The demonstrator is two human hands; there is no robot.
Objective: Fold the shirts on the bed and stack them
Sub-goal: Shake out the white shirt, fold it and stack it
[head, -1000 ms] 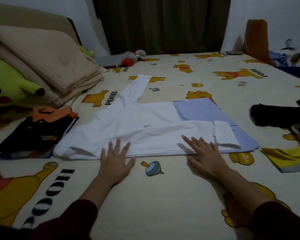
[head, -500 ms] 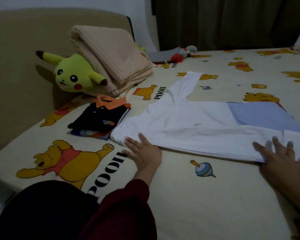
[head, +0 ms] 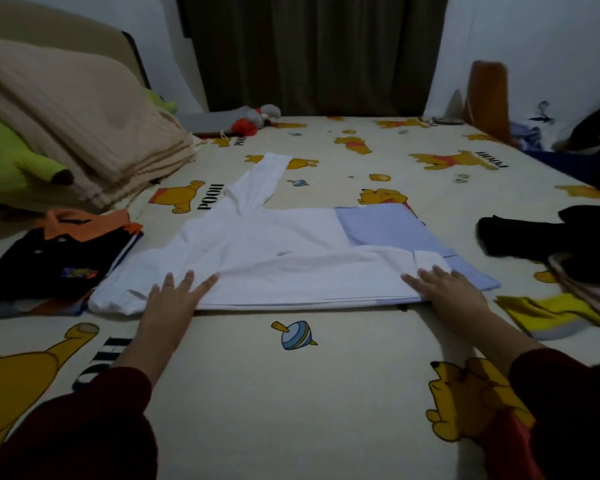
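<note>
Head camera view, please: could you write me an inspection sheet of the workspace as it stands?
Surface: bed with cartoon bear sheet.
Job's things: white and blue shirt spread flat, one sleeve pointing away; folded dark polo with orange collar lies at its left.
Clutter: yellow garment, black clothes, beige blanket, green plush.
Grippers: left hand and right hand press flat on the shirt's near edge.
Cables: nothing seen.
Surroundings: dark curtain, white walls.
</note>
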